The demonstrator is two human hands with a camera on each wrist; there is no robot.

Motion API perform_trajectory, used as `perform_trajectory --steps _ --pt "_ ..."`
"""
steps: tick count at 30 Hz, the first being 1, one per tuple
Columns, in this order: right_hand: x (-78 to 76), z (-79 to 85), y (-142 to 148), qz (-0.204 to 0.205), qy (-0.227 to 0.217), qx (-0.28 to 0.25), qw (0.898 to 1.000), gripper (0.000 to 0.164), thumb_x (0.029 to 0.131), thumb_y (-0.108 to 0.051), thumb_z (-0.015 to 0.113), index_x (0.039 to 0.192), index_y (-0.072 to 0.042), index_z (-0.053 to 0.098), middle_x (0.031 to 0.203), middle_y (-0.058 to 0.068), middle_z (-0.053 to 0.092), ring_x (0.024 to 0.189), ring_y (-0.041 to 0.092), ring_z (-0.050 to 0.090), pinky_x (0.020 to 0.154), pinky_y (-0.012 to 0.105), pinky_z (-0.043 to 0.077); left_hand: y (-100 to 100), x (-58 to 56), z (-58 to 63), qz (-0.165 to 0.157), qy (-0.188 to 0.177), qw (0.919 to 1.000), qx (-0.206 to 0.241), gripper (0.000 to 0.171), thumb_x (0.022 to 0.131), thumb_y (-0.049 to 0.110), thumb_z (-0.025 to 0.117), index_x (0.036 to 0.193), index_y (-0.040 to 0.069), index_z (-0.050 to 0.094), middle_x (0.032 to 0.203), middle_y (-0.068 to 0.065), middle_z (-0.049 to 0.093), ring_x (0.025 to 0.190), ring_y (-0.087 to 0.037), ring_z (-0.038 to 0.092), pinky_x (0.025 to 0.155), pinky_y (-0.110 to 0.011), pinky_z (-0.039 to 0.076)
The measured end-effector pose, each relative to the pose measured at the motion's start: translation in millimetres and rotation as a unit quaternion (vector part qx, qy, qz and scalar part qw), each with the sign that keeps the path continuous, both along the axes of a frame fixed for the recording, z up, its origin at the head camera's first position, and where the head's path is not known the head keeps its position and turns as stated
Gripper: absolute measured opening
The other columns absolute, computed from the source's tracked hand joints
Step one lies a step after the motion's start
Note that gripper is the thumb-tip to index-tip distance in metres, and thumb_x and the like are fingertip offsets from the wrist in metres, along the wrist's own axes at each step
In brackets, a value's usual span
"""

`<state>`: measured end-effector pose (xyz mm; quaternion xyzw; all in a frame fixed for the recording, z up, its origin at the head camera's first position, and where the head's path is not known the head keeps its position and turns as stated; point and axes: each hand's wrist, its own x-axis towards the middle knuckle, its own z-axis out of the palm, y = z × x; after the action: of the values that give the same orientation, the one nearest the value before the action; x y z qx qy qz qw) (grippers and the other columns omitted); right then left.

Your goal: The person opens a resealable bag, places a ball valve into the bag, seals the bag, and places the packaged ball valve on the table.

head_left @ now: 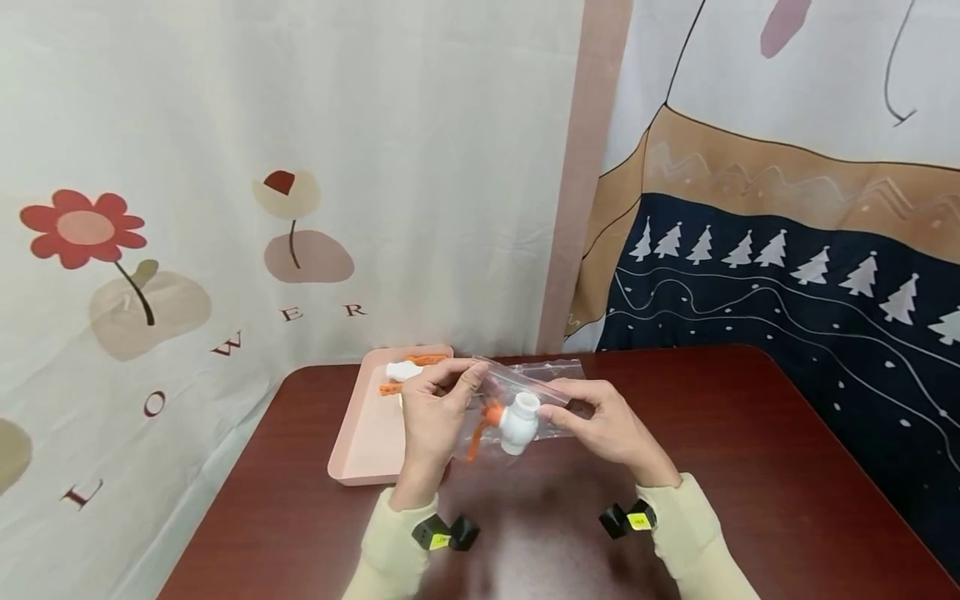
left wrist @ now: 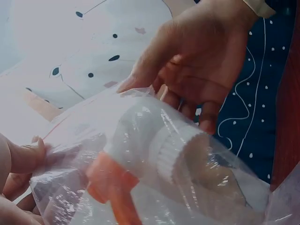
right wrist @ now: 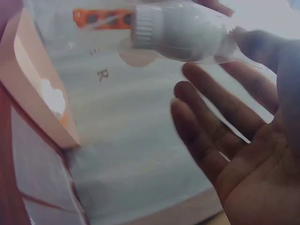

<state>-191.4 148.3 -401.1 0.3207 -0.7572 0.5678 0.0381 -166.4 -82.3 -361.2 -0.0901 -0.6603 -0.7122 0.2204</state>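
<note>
A white plastic ball valve point(head_left: 519, 427) with an orange lever handle point(head_left: 476, 440) sits inside a clear zip bag point(left wrist: 70, 164), held up over the table. My left hand point(head_left: 437, 408) pinches the bag's top edge at the left between thumb and fingers. At the right end of that edge, my right hand point(head_left: 611, 421) pinches the plastic between thumb and index finger. Its other fingers stand spread apart in the right wrist view. Through the film, the valve's ribbed white collar point(left wrist: 171, 157) shows in the left wrist view.
Left of the hands lies a pink tray point(head_left: 369, 450) with more white-and-orange valves point(head_left: 402, 371) at its far end, partly behind my left hand. Clear plastic bags point(head_left: 562, 369) lie flat on the dark red table point(head_left: 675, 400) behind the held one. A printed curtain point(head_left: 450, 167) hangs along the far edge.
</note>
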Motion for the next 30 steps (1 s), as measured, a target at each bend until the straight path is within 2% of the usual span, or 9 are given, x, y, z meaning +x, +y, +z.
perform_trajectory --steps 6,12,15,19,21,26,30 --pt "0.3 -5.1 -7.1 -0.034 0.004 -0.057 0.998 0.029 0.096 -0.006 0.070 0.124 -0.002 0.073 0.125 0.016 0.073 0.114 0.003 0.068 0.095 0.021 0.055 1.4 1.1 0.2 -0.047 -0.008 0.9980 0.043 0.018 0.090 0.008 0.078 0.099 -0.007 0.075 0.075 -0.002 0.076 0.066 -0.018 0.076 0.068 -0.038 0.064" --pt "0.7 -4.6 -10.2 -0.069 -0.009 -0.067 0.995 0.024 0.096 -0.008 0.069 0.119 -0.001 0.075 0.122 0.017 0.074 0.111 0.001 0.068 0.091 0.020 0.057 -1.1 -0.4 -2.7 -0.061 -0.013 0.9974 0.037 0.020 0.091 0.012 0.078 0.101 -0.006 0.075 0.077 -0.003 0.076 0.070 -0.018 0.076 0.073 -0.040 0.064" --pt "2.0 -4.0 -9.5 -0.096 -0.030 -0.057 0.993 0.023 0.097 -0.013 0.070 0.116 -0.003 0.077 0.118 0.016 0.075 0.101 0.001 0.069 0.084 0.023 0.060 -4.0 -1.7 -6.5 -0.061 -0.019 0.9978 0.016 0.017 0.092 0.011 0.077 0.101 -0.003 0.075 0.079 -0.006 0.076 0.071 -0.017 0.075 0.073 -0.035 0.064" --pt "3.2 -4.7 -5.2 -0.110 -0.087 -0.052 0.989 0.026 0.099 -0.021 0.069 0.119 -0.007 0.077 0.115 0.015 0.076 0.090 0.006 0.070 0.077 0.028 0.062 -7.1 -4.7 -13.2 -0.053 -0.041 0.9971 -0.035 0.016 0.091 0.014 0.078 0.102 0.003 0.078 0.087 -0.006 0.076 0.073 -0.010 0.069 0.067 -0.024 0.057" --pt "3.5 -5.1 -2.2 -0.115 -0.105 -0.047 0.987 0.027 0.099 -0.024 0.069 0.120 -0.009 0.076 0.116 0.015 0.076 0.090 0.008 0.071 0.078 0.028 0.062 -8.4 -6.4 -16.3 -0.062 -0.055 0.9954 -0.049 0.017 0.092 0.016 0.078 0.104 0.004 0.078 0.092 -0.009 0.076 0.075 -0.010 0.068 0.066 -0.025 0.058" --pt "2.0 -4.9 6.1 -0.122 -0.120 -0.036 0.985 0.030 0.099 -0.025 0.069 0.123 -0.008 0.075 0.118 0.017 0.074 0.087 0.010 0.072 0.077 0.028 0.063 -15.1 -10.5 -23.8 -0.101 -0.072 0.9902 -0.065 0.021 0.095 0.017 0.074 0.111 0.003 0.076 0.095 -0.021 0.074 0.079 -0.017 0.074 0.072 -0.039 0.064" --pt "0.3 -4.8 15.5 -0.134 -0.135 -0.032 0.981 0.031 0.099 -0.025 0.069 0.122 -0.005 0.074 0.112 0.018 0.074 0.083 0.012 0.072 0.074 0.031 0.063 -25.1 -14.7 -32.5 -0.112 -0.076 0.9854 -0.104 0.024 0.096 0.020 0.073 0.113 0.003 0.074 0.101 -0.023 0.075 0.087 -0.024 0.076 0.076 -0.040 0.064"
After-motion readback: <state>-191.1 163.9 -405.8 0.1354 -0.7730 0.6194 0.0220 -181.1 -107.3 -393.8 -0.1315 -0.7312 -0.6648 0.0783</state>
